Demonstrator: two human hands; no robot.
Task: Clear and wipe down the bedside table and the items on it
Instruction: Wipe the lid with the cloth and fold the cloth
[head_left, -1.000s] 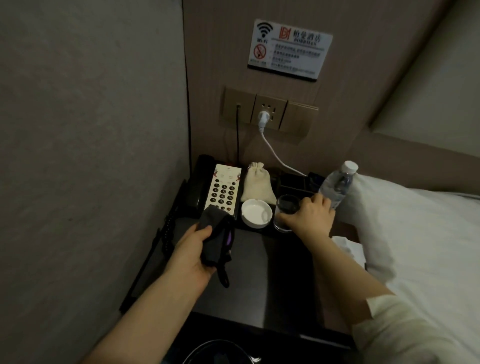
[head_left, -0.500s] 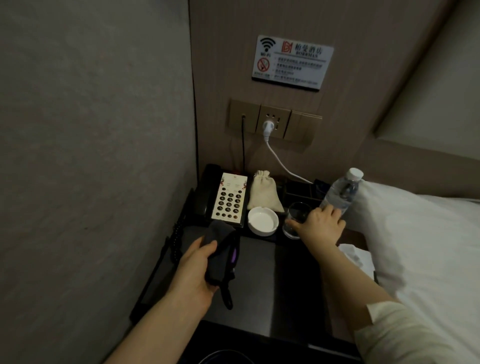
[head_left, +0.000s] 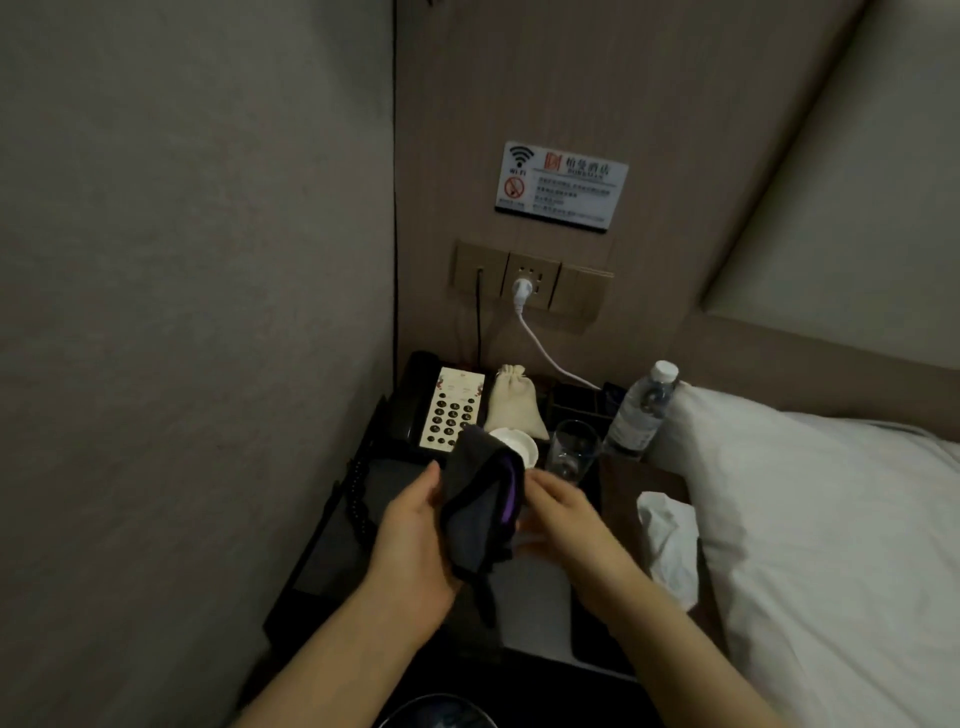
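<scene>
The wall sign (head_left: 561, 185) shows a Wi-Fi symbol, a no-smoking symbol and unreadable Chinese text.

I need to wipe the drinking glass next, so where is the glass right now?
In the head view the glass stands toward the back right of the bedside table, between the white ashtray and the water bottle.
</scene>
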